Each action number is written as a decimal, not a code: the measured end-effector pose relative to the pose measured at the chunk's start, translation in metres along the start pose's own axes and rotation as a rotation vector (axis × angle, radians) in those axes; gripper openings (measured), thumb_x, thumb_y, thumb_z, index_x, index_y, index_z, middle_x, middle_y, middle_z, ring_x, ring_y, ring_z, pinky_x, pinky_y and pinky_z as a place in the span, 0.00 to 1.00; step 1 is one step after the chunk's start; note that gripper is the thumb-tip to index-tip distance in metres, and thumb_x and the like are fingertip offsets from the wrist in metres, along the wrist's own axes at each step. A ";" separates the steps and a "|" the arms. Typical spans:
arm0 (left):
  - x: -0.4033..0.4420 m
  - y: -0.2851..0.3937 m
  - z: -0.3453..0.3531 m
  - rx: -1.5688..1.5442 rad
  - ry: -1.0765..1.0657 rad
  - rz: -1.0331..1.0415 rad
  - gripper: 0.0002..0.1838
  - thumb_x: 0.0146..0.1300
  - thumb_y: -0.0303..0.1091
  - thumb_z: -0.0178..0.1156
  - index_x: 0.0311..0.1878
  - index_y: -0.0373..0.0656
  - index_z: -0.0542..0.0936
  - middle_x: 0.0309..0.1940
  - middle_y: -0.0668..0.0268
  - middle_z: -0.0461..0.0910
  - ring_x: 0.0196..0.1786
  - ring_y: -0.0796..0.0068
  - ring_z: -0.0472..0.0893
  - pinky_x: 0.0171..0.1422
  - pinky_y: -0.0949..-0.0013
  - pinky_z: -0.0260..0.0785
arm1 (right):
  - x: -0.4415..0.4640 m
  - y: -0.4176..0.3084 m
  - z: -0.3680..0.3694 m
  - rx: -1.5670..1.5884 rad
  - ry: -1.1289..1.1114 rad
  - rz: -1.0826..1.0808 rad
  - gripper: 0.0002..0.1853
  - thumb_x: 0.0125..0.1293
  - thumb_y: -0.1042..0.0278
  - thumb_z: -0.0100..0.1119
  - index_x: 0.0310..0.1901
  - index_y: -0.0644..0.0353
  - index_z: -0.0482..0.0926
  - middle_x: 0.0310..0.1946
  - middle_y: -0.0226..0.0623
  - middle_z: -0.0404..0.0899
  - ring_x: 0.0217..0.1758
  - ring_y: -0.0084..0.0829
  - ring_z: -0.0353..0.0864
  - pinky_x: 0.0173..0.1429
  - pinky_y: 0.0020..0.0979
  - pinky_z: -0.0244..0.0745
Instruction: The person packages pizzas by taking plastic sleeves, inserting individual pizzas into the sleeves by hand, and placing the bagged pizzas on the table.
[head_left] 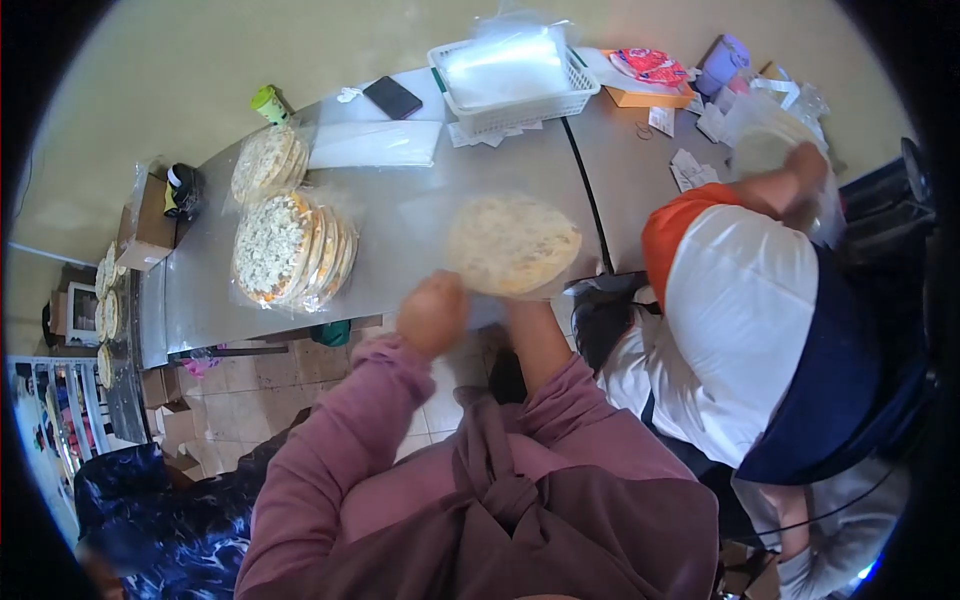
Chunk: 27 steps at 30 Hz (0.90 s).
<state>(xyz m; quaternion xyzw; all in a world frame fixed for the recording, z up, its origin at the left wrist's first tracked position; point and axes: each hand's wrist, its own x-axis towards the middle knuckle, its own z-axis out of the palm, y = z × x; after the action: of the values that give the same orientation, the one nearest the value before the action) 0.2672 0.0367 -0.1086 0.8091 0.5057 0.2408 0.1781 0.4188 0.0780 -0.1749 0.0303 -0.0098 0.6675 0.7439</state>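
Note:
A flat round bread (pixel 513 243) in a clear plastic bag is held over the steel table in front of me. My left hand (pixel 434 312) is closed at the bag's lower left edge; what its fingers pinch is too small to tell. My right forearm reaches under the bread, and the right hand itself is hidden beneath it. To the left stands a stack of bagged rounds (pixel 290 250) topped with white crumbles. Behind it lies a second bagged stack (pixel 270 163).
The steel table (pixel 390 215) bears a white basket (pixel 515 85) of plastic bags, flat plastic sheets (pixel 375 144), a dark phone (pixel 393 97) and a green cup (pixel 270 104). At right, a co-worker (pixel 740 300) handles a bagged item. Another person sits lower left.

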 end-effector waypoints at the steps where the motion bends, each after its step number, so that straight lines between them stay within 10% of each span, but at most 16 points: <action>1: 0.000 0.004 0.007 0.001 -0.001 -0.010 0.06 0.54 0.31 0.53 0.28 0.39 0.70 0.27 0.55 0.73 0.33 0.50 0.74 0.36 0.55 0.66 | 0.001 -0.005 -0.003 -0.113 0.137 -0.057 0.35 0.62 0.37 0.36 0.59 0.59 0.64 0.59 0.45 0.65 0.61 0.48 0.64 0.64 0.51 0.59; 6: -0.005 0.005 0.012 -0.106 -0.142 -0.139 0.05 0.54 0.30 0.52 0.28 0.39 0.70 0.26 0.55 0.72 0.33 0.51 0.74 0.35 0.55 0.66 | -0.024 -0.047 -0.001 -0.148 0.342 0.238 0.31 0.63 0.45 0.38 0.61 0.57 0.62 0.61 0.46 0.63 0.64 0.48 0.61 0.67 0.49 0.53; 11: -0.022 0.029 0.023 -0.190 -0.152 -0.031 0.05 0.54 0.31 0.53 0.29 0.40 0.70 0.27 0.57 0.71 0.33 0.53 0.74 0.34 0.57 0.66 | -0.038 -0.002 0.016 -0.219 0.602 0.016 0.29 0.53 0.67 0.45 0.61 0.59 0.62 0.59 0.47 0.64 0.64 0.47 0.60 0.68 0.51 0.51; 24: 0.035 0.022 0.019 -0.360 -0.350 0.036 0.08 0.58 0.36 0.55 0.36 0.41 0.75 0.31 0.59 0.73 0.32 0.63 0.76 0.36 0.66 0.69 | 0.037 -0.109 0.038 -0.296 0.350 -0.134 0.27 0.53 0.69 0.50 0.58 0.58 0.63 0.54 0.44 0.67 0.58 0.46 0.66 0.65 0.50 0.57; 27: 0.044 0.000 0.014 -0.398 -0.295 -0.049 0.08 0.58 0.34 0.56 0.35 0.39 0.75 0.32 0.61 0.74 0.30 0.68 0.76 0.34 0.69 0.69 | 0.011 -0.139 0.009 -0.514 0.865 -0.144 0.24 0.56 0.67 0.49 0.55 0.58 0.63 0.49 0.42 0.70 0.50 0.41 0.71 0.60 0.48 0.61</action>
<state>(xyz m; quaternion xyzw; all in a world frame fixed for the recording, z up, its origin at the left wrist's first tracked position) 0.2920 0.0755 -0.1110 0.7719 0.4361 0.2108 0.4117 0.5582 0.0730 -0.1692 -0.4323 0.1376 0.5420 0.7074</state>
